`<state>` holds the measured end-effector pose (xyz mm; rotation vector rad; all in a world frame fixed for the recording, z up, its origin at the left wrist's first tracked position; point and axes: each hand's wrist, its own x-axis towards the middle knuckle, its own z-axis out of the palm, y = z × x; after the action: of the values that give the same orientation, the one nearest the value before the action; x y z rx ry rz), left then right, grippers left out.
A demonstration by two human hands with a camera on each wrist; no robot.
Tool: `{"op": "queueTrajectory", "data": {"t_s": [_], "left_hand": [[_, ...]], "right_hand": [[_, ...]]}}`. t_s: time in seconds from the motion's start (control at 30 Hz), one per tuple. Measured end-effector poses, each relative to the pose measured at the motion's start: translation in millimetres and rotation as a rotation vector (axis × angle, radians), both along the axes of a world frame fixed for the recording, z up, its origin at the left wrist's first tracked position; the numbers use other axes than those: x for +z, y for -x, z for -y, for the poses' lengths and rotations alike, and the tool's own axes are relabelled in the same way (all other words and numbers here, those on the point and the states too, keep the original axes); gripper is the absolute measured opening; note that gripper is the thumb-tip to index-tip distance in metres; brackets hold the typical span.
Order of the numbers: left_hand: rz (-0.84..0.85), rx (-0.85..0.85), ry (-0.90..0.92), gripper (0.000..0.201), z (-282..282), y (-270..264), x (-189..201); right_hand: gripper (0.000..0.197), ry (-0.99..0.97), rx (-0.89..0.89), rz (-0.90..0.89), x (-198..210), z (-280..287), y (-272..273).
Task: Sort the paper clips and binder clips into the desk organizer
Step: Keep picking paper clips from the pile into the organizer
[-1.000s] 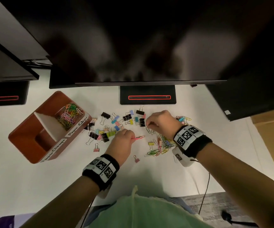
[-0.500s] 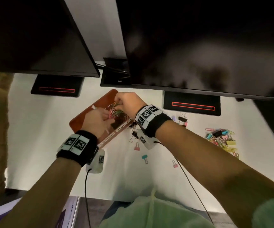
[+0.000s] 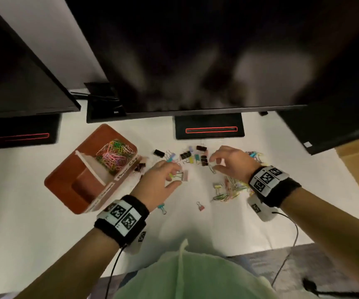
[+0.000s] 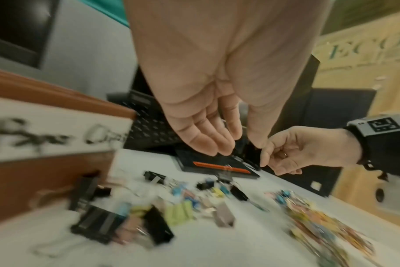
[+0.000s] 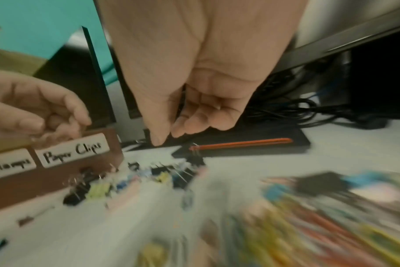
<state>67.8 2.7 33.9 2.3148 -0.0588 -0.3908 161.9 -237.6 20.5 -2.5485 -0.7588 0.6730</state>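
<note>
Both hands are back from the desk organizer (image 3: 66, 180) to the loose pile. My left hand (image 3: 157, 182) and right hand (image 3: 230, 162) hover with each grip apart, empty. Binder clips (image 3: 195, 157) and paper clips (image 3: 232, 190) lie mixed on the desk (image 3: 217, 229); tangled wire could drag along wrong pieces. Monitor base (image 3: 209, 129) stands just behind.

A white tabletop (image 3: 34, 223) carries a brown organizer (image 3: 66, 186) at 9 o'clock, with paper clips (image 3: 113, 155) in its far compartment. Loose binder clips (image 3: 187, 156) are scattered at the centre, just beside it. A heap of coloured paper clips (image 3: 232, 190) lies toward 3 o'clock. Two black monitor bases (image 3: 209, 130) stand at 12 o'clock.
</note>
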Motion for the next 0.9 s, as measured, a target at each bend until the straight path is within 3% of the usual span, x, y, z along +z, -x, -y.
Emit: {"op": "queueTrajectory", "data": {"t_s": [0.13, 0.33, 0.5, 0.67, 0.77, 0.9], "left_hand": [[-0.104, -0.138, -0.042, 0.031, 59, -6, -25], [-0.236, -0.136, -0.083, 0.031, 120, -14, -51], [-0.226, -0.116, -0.125, 0.028, 136, -18, -67], [-0.153, 0.055, -0.181, 0.021, 128, -21, -68], [-0.048, 0.073, -0.223, 0.033, 127, -16, -62], [-0.038, -0.142, -0.192, 0.063, 143, -10, -60]], "right_hand": [[0.018, 0.088, 0.002, -0.103, -19, 62, 12], [0.013, 0.073, 0.191, -0.248, -33, 117, 33], [0.017, 0.068, 0.304, -0.266, -47, 128, 47], [0.016, 0.001, 0.185, -0.200, -58, 114, 39], [0.017, -0.032, 0.136, -0.136, -60, 111, 26], [0.028, -0.096, 0.141, -0.117, -57, 107, 21]]}}
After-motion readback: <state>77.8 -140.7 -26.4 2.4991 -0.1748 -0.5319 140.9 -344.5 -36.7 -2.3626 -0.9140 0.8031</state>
